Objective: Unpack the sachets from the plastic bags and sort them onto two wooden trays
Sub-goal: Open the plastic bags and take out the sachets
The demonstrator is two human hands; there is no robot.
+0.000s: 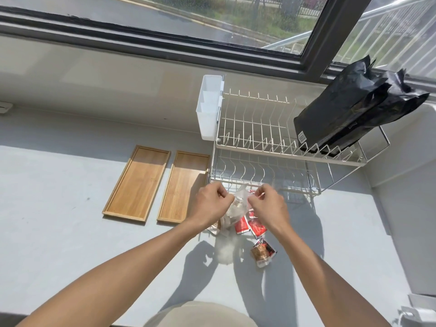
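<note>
My left hand (210, 204) and my right hand (267, 204) each pinch one side of a clear plastic bag (238, 204), held just above the counter with brownish sachets inside. Below it several red sachets (252, 225) lie loose on the counter. A brown and red sachet (262, 251) lies apart, nearer to me. Two wooden trays sit side by side to the left, both bare: the left tray (137, 183) and the right tray (184, 186). A second crumpled clear bag (224, 252) lies in front of the sachets.
A white two-tier wire dish rack (266, 147) stands right behind my hands, with a white plastic caddy (208, 107) on its left end and black foil bags (354, 107) on its upper tier. A window runs along the back. A white wall edge rises at right.
</note>
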